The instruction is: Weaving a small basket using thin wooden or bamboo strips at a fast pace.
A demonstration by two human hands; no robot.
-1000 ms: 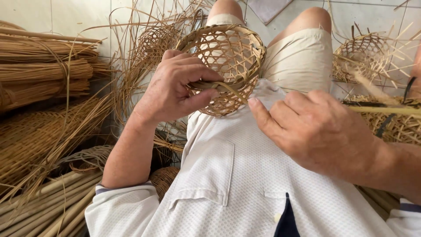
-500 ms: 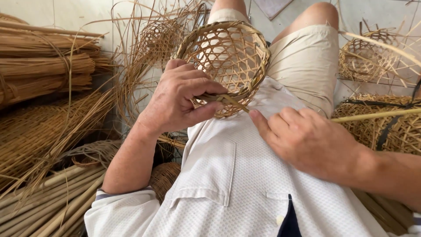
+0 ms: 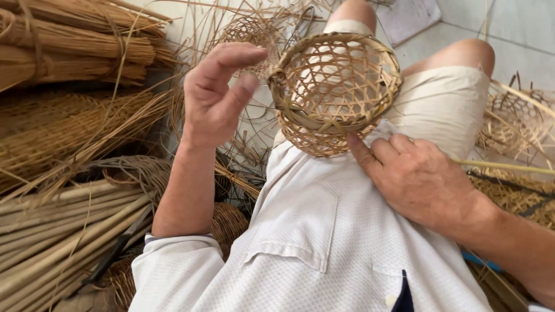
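Head view: a small open-weave basket (image 3: 335, 92) sits tilted on the person's lap, mouth turned up toward the camera, so the rim and lattice can be seen. Right hand (image 3: 419, 179) props it from the near right, fingertips (image 3: 358, 151) against its lower wall; no closed grip there. Left hand (image 3: 217, 95) hovers just left of the rim, fingers apart, holding nothing. Cane bundles (image 3: 69, 40) lie far left, poles (image 3: 63, 225) near left.
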